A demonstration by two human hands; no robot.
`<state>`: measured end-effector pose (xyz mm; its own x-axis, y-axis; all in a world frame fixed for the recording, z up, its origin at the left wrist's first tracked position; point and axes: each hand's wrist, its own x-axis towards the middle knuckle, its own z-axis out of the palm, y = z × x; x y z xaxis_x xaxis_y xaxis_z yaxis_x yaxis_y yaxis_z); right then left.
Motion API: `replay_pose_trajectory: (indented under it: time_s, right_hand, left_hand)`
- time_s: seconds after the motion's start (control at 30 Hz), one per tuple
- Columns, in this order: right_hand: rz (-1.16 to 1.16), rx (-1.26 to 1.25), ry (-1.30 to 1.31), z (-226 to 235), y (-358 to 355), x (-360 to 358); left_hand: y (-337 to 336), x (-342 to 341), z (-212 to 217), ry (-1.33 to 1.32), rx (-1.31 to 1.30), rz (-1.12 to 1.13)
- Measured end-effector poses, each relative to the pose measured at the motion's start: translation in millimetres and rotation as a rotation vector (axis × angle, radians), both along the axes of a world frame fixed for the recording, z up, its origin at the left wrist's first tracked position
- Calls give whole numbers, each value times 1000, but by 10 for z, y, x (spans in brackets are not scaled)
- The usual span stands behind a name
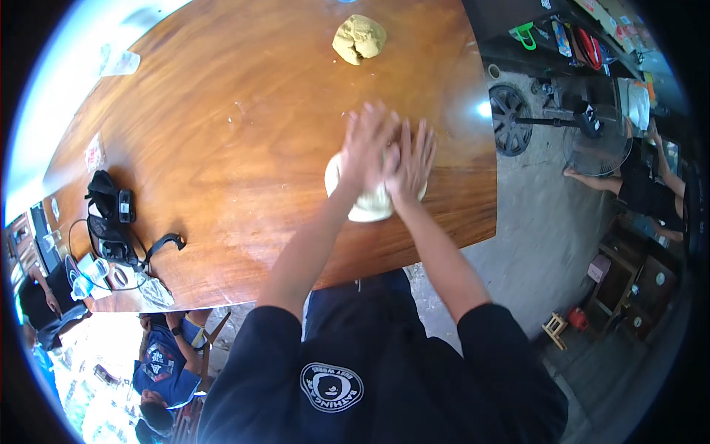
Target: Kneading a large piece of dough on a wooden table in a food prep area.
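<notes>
Fingers [370, 129] spread flat on pale dough [367, 206].
Both hands press it on the table [244, 148]; tan dough [359, 38] lies well beyond.

Gleaming as polished, varnished wood with visible grain: table [244, 148]. Looking soft, smooth and matt, pale dough [370, 203] under left hand [366, 144] and right hand [410, 159]. Showing rough, cracked, matt tan surface: second dough ball [359, 38]. Lying dull, black webbing straps [111, 222].

Pale dough disc [367, 203], flattened, off-white, smooth, lying at centre of frame near table's lower right edge; mostly covered by 2 flat hands pressing on top, only left rim and lower edge showing beneath them
</notes>
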<state>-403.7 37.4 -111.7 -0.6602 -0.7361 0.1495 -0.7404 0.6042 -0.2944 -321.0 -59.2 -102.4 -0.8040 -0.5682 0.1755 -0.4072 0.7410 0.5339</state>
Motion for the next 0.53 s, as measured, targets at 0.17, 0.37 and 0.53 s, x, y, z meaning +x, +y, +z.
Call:
replay_pose_trajectory:
  time_s: [0.17, 0.37, 0.53]
  right_hand:
    - [-24, -83, 38, -9, -770, -504]
    - [306, -30, -122, 62, 594, 404]
    - [256, -8, -162, -227, 1525, 1190]
  left_hand:
    - [-706, -458, -126, 16, 11, 303]
    - [742, 700, 13, -49, 162, -7]
    - [1584, 1515, -214, -174, 24, -106]
